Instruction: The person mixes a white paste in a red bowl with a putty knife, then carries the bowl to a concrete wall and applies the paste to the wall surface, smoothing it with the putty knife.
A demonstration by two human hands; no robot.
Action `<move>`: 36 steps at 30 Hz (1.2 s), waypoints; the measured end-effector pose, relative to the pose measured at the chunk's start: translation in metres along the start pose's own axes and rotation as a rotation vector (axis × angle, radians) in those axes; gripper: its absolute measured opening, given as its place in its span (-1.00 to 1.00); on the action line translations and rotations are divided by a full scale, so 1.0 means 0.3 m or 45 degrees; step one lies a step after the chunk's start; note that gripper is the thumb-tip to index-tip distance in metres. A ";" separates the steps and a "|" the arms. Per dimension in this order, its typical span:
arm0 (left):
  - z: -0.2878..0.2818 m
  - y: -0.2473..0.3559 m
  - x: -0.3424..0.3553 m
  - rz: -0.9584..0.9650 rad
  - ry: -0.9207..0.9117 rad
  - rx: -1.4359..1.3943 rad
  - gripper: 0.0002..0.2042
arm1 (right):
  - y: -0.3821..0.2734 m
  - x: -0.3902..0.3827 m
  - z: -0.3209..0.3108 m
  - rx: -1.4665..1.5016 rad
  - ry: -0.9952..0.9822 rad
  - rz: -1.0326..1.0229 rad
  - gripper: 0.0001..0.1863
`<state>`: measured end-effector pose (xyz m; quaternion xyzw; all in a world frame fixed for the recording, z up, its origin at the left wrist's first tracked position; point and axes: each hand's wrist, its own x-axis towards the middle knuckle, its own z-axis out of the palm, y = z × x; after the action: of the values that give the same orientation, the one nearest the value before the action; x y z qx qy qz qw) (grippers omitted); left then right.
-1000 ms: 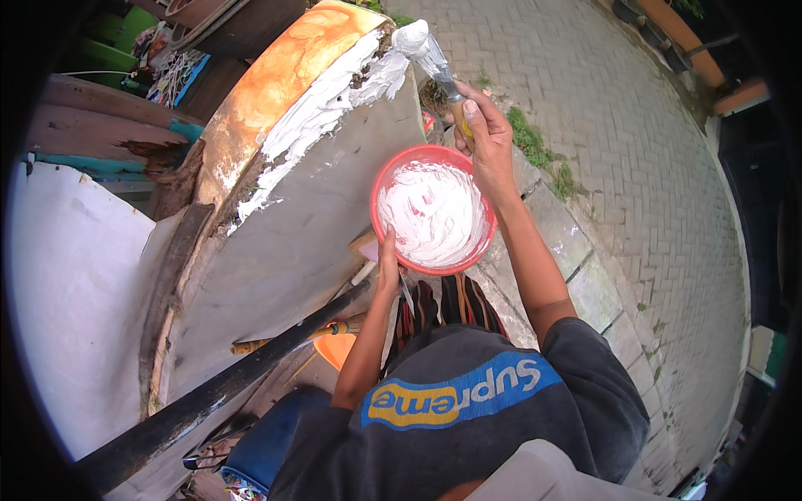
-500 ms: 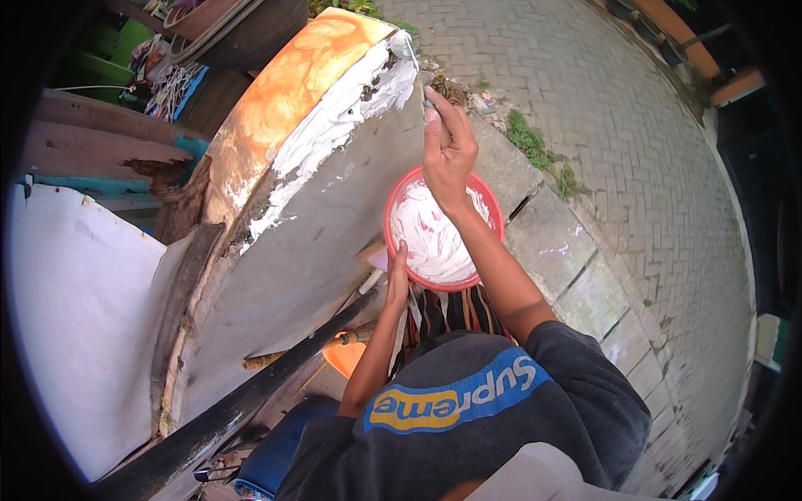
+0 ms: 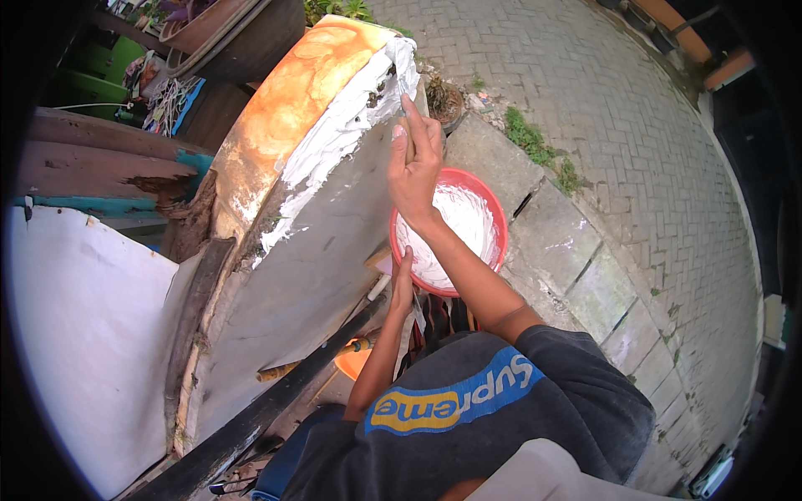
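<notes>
My right hand is closed round the handle of a putty knife, whose blade is against white paste near the wall's far top corner. The paste lies thick and ridged along the broken upper edge of the grey wall; a dark rough patch shows through it. My left hand grips the near left rim of a red basin, thumb on the inside. More white paste coats the inside of the basin, partly hidden by my right forearm.
An orange-stained ledge tops the wall, with a large planter beyond it. A dark pole runs along the wall's foot near an orange container. A potted plant stands beside the far corner; paving lies right.
My right hand has moved left and slightly nearer, bringing the putty knife onto the paste at the corner. My left hand still holds the basin, which has shifted slightly in view.
</notes>
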<state>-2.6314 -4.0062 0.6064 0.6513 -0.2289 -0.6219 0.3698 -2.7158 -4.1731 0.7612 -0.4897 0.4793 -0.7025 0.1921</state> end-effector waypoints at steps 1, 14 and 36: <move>-0.028 -0.008 0.012 -0.038 -0.055 0.034 -0.26 | -0.002 -0.003 0.007 0.001 0.006 0.001 -0.51; -0.060 -0.058 0.038 0.098 -0.151 -0.148 -0.26 | -0.066 -0.100 -0.028 0.109 -0.164 0.198 -0.51; -0.023 0.037 -0.015 0.019 -0.181 0.071 -0.31 | -0.142 0.001 -0.214 -0.288 -0.409 -0.089 -0.52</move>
<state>-2.6235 -4.0085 0.6175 0.6138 -0.2766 -0.6571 0.3391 -2.7635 -4.1223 0.7943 -0.6304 0.5010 -0.5632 0.1855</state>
